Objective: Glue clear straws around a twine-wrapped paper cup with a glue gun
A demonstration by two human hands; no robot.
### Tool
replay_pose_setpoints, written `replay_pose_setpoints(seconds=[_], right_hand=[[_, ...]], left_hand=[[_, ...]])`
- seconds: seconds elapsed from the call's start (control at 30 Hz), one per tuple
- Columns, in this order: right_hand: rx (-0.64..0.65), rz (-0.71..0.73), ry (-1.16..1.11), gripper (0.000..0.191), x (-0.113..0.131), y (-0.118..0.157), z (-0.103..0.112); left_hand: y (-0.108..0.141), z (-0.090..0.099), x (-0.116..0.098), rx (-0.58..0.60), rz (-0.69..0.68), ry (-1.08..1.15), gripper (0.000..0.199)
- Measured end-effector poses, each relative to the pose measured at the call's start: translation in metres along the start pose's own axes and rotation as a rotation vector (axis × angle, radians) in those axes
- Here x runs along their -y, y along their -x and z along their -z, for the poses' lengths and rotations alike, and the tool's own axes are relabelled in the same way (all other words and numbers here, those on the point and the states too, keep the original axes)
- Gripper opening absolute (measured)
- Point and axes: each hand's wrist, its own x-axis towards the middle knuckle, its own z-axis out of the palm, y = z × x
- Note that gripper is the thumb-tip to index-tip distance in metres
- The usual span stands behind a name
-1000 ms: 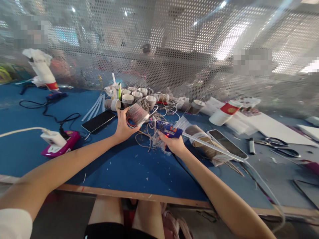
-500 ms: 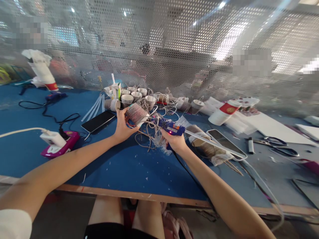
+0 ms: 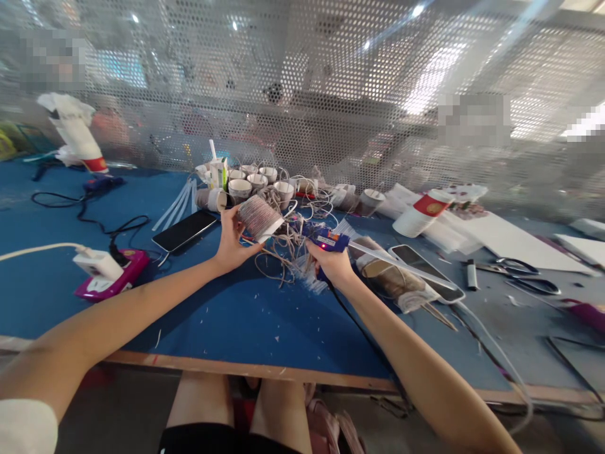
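Note:
In the middle of the view my left hand (image 3: 232, 244) holds a cup wrapped in grey-pink cord (image 3: 259, 218), tilted, its white rim to the right. My right hand (image 3: 333, 261) grips a blue glue gun (image 3: 331, 239) with a small red light on. A long clear glue stick (image 3: 401, 263) sticks out of its back end. The gun's nozzle points left, close to the cup's rim; tangled cord behind hides whether they touch. Loose grey cord (image 3: 282, 252) lies beneath and between both hands.
Several wrapped cups (image 3: 240, 188) stand behind my hands. Left are a black phone (image 3: 185, 232) and purple power strip (image 3: 113, 277). Right are a cord bundle (image 3: 394, 277), a white-edged phone (image 3: 428, 271), a paper cup (image 3: 420, 214) and scissors (image 3: 515, 268). Perforated metal sheet (image 3: 302, 82) rises behind.
The wrapped cup has turned slightly in my left hand, so its white rim shows more. The glue gun has barely moved, and the whole view has shifted a little.

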Motion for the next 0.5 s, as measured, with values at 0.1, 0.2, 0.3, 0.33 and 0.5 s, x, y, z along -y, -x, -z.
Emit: replay_pose_setpoints(seconds=[0.1,0.2,0.3,0.33,0.5], right_hand=[[-0.081,0.016,0.236,0.040,-0.001,-0.010,0.014],[-0.256,0.131,0.703,0.035,-0.004,-0.023,0.035],[-0.265,0.103,1.027,0.043,-0.013,-0.035,0.053],[-0.241,0.090,1.080,0.051,-0.016,-0.038,0.057],[-0.104,0.381,0.986,0.078,-0.019,-0.039,0.060]], left_hand=[[0.000,0.001,0.000,-0.008,-0.013,-0.020,0.082],[-0.002,0.003,-0.003,-0.015,-0.019,-0.107,0.084],[-0.003,0.004,-0.006,-0.046,-0.002,-0.204,0.087],[-0.004,0.004,-0.007,-0.060,0.007,-0.230,0.088],[-0.005,0.005,-0.002,-0.098,0.024,-0.248,0.092]])
